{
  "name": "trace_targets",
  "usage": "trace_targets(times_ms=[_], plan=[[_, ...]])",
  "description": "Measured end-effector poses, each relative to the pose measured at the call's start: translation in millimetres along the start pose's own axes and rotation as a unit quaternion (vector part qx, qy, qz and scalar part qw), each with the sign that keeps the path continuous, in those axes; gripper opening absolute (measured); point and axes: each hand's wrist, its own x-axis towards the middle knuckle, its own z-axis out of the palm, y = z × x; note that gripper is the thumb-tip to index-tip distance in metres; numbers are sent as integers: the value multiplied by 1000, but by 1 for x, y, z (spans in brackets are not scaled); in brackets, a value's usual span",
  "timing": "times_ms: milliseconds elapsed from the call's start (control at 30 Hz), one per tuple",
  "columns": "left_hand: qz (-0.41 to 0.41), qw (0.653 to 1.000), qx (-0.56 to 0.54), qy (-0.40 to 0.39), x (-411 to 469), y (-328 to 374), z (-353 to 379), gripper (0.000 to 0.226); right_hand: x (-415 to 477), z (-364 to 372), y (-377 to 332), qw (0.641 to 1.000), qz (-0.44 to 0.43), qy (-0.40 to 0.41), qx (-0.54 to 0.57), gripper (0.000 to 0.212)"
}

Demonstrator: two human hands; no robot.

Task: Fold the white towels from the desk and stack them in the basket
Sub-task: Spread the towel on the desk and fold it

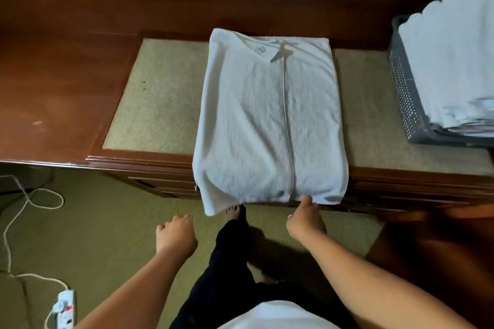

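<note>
Your left hand [175,232] hangs empty, loosely curled; your right hand [306,218] pinches the towel [267,120] by its hem. Take both corners; fold evenly toward 12 o'clock.

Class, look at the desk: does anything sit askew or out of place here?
The folded towel overhangs the front edge of the desk, its near-left corner drooping lower than the right, where the right hand pinches it. Nothing else stands out.

The wooden desk [53,75] carries a folded white towel [267,120] and grey basket [403,93].
</note>
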Motion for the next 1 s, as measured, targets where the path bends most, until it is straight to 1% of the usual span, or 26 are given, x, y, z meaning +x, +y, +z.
trace_targets(times_ms=[67, 133, 200, 300, 367, 467, 567, 633, 733, 833, 900, 1000], plan=[[5, 1000, -3, 21, 9, 2, -10, 29, -3, -5, -8, 996, -63, 50, -42, 40], [32, 997, -28, 67, 21, 6, -23, 33, -3, -14, -22, 979, -169, 92, -69, 41], [67, 990, -53, 112, 36, 12, -39, 34, 5, -25, -39, 958, -249, 108, -94, 47], [147, 971, -66, 178, 67, 26, -70, 36, 30, -45, -76, 934, -320, 93, -127, 53], [199, 961, -48, 188, 88, 35, -93, 42, 51, -55, -100, 928, -335, 71, -143, 57], [254, 954, -22, 160, 116, 49, -120, 49, 79, -64, -132, 921, -347, 41, -173, 66], [296, 947, 18, 127, 148, 60, -137, 48, 108, -71, -159, 924, -337, 11, -179, 73], [302, 947, 49, 98, 174, 63, -142, 53, 129, -75, -174, 922, -337, 17, -191, 75], [291, 950, 76, 79, 206, 68, -147, 60, 154, -78, -187, 927, -326, 12, -187, 78], [291, 952, 58, 69, 237, 85, -166, 64, 183, -87, -200, 927, -334, 26, -170, 81], [297, 952, 42, 70, 264, 99, -183, 66, 208, -92, -213, 929, -332, 52, -153, 86], [282, 956, 52, 66, 295, 116, -208, 72, 240, -103, -228, 926, -332, 84, -160, 91]])
